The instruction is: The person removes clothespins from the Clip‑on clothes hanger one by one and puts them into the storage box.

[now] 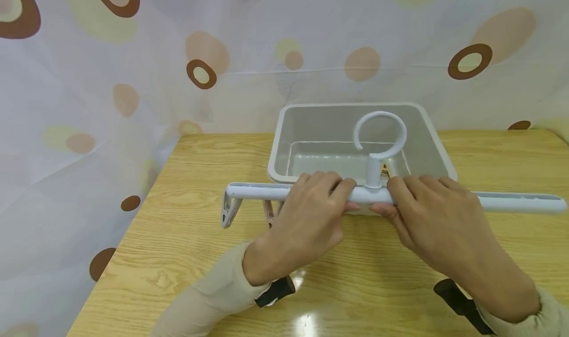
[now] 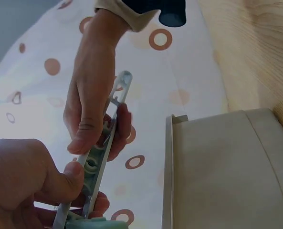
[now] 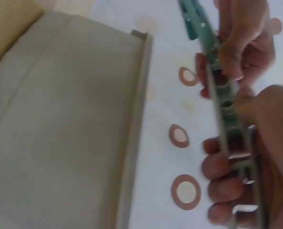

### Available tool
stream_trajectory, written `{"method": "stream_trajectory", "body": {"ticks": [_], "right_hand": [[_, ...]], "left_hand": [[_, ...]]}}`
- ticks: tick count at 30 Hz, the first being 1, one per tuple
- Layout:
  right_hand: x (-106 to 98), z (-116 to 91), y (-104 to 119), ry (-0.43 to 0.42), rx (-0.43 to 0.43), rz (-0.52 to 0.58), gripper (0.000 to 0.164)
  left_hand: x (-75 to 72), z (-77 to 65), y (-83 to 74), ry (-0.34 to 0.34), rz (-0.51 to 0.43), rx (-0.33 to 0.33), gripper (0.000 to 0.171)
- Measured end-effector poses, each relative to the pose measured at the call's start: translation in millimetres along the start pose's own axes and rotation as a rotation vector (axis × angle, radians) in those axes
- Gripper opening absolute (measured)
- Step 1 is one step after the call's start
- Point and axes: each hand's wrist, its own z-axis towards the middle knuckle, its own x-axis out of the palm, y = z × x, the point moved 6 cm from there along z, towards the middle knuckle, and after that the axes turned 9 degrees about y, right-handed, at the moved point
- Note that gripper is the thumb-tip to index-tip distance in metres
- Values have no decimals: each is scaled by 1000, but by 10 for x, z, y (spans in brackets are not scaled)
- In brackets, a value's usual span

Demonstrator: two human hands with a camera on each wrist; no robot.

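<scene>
A white clip hanger (image 1: 273, 192) with an open ring hook (image 1: 402, 134) is held level above the table, just in front of a grey plastic bin. My left hand (image 1: 311, 213) grips its bar left of the hook, thumb below and fingers over the top. On the other side of the hook, my right hand (image 1: 435, 221) grips the bar the same way. One clip (image 1: 230, 211) hangs at the bar's left end, and a pinkish clip (image 1: 268, 211) is partly covered by my left hand. In the left wrist view, the bar's hollow underside (image 2: 91, 164) shows small moulded fittings.
The grey bin (image 1: 277, 151) stands on the wooden table (image 1: 200, 179) near its back edge. A small orange-brown piece (image 1: 385, 170) shows behind the hook's stem; its kind cannot be told. A cloth with brown and beige ovals (image 1: 249, 40) hangs behind and left of the table.
</scene>
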Motion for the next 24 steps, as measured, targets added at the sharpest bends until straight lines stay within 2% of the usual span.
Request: {"method": "stream_trajectory", "body": {"ticks": [4,6,10,12,14,16,20,22,23,24], "right_hand": [[40,17,10,-45,-55,19,59],[52,43,7,-76,-75,21,59],[53,100,-62,-93,-71,-9,60],[43,119,-125,-89,-54,-27,61],[21,132,-189,-89,-35,-35,61],[-9,142,-239,-102,-15,-33,61],[-44,157,-280,-120,15,-25,62],[-47,161,-270,-123,18,-23,62],[-48,162,-262,-126,18,-22,62],[-50,163,-253,-128,18,-24,62]], "left_hand": [[-25,-37,14,-28,-31,15,19],[-76,-81,10,-97,-35,37,16],[-226,-250,-4,-292,-52,70,9],[-256,-353,5,-320,-67,46,15],[-233,-441,30,-268,-82,-17,29],[-184,-507,71,-176,-97,-105,40],[-72,-553,186,12,-174,-242,45],[-1,-521,246,90,-286,-249,46],[58,-500,276,137,-403,-244,45],[118,-474,294,174,-568,-232,44]]}}
